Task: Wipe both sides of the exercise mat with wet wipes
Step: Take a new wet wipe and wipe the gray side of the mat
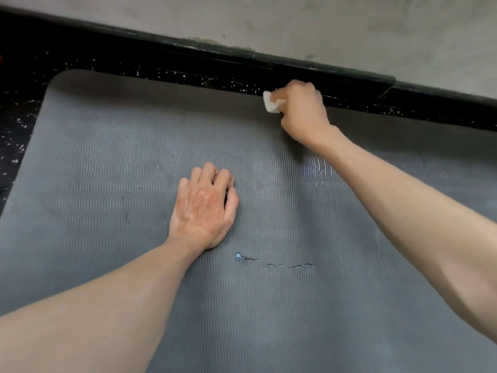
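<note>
Meanwhile, the right hand (301, 109) is gripping a wet wipe (271, 102) at the mat's (107, 157) far edge; the left hand (204, 208) is resting there, fingers loosely curled, holding nothing.

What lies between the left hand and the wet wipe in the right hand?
Only bare, ribbed grey exercise mat separates the left hand from the wet wipe gripped by the right hand. The head view shows nothing lying there.

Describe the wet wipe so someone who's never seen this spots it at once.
A grey ribbed exercise mat fills the view, its far edge near a black baseboard. At that far edge the right hand grips a wet wipe. It is the only white wad, sticking out of the fist.
</note>
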`<state>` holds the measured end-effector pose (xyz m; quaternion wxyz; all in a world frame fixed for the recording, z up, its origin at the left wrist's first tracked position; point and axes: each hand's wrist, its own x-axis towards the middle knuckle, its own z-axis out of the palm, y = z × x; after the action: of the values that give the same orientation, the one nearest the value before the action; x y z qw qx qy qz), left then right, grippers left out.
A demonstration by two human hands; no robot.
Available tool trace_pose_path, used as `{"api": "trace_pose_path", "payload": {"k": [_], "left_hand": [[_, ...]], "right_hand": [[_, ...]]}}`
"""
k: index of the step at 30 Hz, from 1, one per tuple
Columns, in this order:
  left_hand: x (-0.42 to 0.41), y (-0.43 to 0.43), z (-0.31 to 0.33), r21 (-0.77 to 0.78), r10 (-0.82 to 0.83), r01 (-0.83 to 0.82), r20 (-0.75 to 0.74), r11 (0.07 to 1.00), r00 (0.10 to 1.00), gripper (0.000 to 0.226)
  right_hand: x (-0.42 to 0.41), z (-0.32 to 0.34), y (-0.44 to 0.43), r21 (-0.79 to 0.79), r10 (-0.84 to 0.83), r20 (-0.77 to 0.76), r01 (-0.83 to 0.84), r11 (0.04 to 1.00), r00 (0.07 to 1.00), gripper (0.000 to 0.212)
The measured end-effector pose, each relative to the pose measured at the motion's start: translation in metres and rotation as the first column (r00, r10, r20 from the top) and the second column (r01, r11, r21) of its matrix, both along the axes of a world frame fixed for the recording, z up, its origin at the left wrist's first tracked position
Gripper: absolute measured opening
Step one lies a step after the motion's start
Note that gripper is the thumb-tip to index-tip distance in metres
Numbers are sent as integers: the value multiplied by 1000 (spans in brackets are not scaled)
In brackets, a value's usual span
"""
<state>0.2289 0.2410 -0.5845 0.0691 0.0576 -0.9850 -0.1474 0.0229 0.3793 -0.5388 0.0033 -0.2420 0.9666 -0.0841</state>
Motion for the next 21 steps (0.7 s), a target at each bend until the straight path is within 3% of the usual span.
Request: {"api": "trace_pose_path", "payload": {"k": [2, 7, 13, 18, 21], "left_hand": [[-1, -1, 0, 2, -5, 5, -6, 1000, 1000, 27], [0, 0, -1, -17, 9, -9, -16, 1000, 1000, 27], [-1, 0, 0, -8, 4, -4, -15, 1000, 1000, 27], [0, 0, 1, -20, 5, -5, -10, 1000, 1000, 28], [0, 0, 2, -12, 1, -1, -10, 1000, 1000, 29]], "right_hand": [[4, 0, -2, -9, -18, 2, 18, 1000, 1000, 45], [46, 2, 37, -17, 209, 39, -209, 978, 977, 33], [7, 2, 34, 41, -23, -18, 24, 999, 1000, 37], [81, -5, 68, -44, 152, 9, -152, 987, 988, 35], [62, -5, 64, -37, 117, 20, -117, 992, 993, 37]]}}
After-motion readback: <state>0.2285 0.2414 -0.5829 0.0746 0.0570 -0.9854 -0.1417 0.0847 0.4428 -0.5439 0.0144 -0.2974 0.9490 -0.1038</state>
